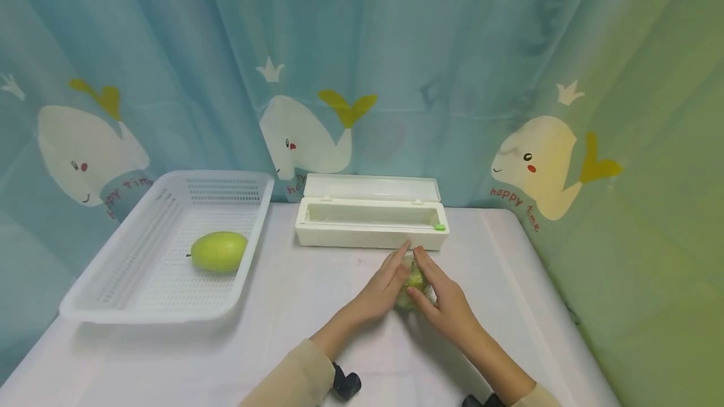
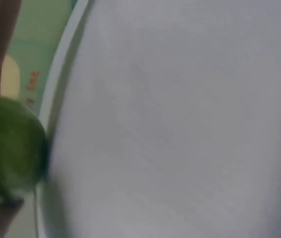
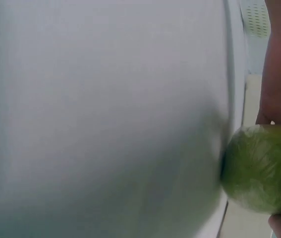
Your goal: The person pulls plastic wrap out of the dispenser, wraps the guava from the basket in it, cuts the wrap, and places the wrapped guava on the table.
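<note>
Two hands (image 1: 379, 292) (image 1: 451, 311), fingers (image 1: 433, 272) clasped round one wrapped fruit (image 1: 416, 279); white tabletop (image 1: 498, 275) below, whale-print curtain (image 1: 407, 36) behind.

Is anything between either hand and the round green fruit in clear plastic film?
Only the clear plastic film around the round green fruit; nothing else visible separates it from the left hand or right hand. The long white plastic box stands beyond, not between.

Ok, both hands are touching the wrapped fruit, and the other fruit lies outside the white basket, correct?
Not outside: the head view shows the other fruit inside the white basket. Left hand and right hand do touch the wrapped fruit.
</note>
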